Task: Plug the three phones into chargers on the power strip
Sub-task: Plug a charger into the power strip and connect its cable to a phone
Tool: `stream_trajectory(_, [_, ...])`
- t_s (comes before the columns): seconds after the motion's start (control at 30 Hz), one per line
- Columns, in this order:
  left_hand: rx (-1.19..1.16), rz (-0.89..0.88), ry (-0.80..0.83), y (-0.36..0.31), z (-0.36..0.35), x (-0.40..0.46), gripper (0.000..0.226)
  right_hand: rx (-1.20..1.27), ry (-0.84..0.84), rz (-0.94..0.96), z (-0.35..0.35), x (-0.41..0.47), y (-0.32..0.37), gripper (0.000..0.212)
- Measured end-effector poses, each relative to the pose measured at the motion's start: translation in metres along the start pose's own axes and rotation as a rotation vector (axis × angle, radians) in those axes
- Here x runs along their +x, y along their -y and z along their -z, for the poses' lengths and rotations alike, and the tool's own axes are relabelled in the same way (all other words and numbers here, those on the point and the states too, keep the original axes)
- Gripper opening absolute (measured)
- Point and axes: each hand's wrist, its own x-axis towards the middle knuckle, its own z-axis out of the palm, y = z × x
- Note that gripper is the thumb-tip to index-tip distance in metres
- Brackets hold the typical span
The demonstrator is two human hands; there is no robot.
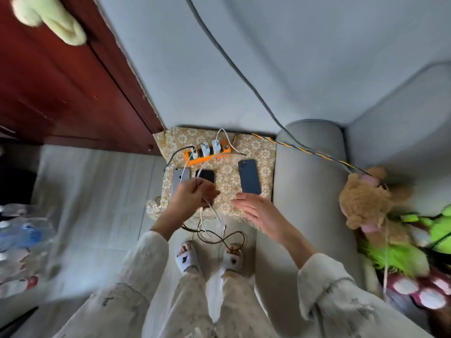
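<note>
An orange power strip (207, 154) lies at the back of a small table with a floral cloth (258, 152), with white chargers (210, 146) plugged in. Three phones lie in front of it: a silver one (180, 178) on the left, a black one (205, 175) in the middle, a dark blue one (249, 176) on the right. My left hand (192, 195) is closed around white cables (207, 208), above the silver and black phones. My right hand (258, 211) hovers open, just in front of the blue phone, holding nothing.
Loose cable ends, white and dark (219, 236), dangle off the table's front edge above my feet. A grey sofa arm (307, 172) stands right of the table, with plush toys (371, 198) beyond. A dark red wooden cabinet (73, 93) is at the left.
</note>
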Motion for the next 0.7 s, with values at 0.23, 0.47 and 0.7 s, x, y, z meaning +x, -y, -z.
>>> stream_trajectory(0.23, [-0.446,-0.148,-0.003,-0.096,0.027,-0.024,0.023,-0.479,0.092,0.103,-0.026,-0.023,0.018,0.047])
stream_trajectory(0.47, [-0.957,-0.01,0.126,-0.146,0.044,-0.046,0.026,-0.55,-0.233,0.279,-0.027,-0.019,0.037,0.067])
stream_trajectory(0.7, [-1.155,0.066,0.203,-0.158,0.052,-0.064,0.021,-0.463,-0.724,0.255,-0.025,-0.009,0.067,0.028])
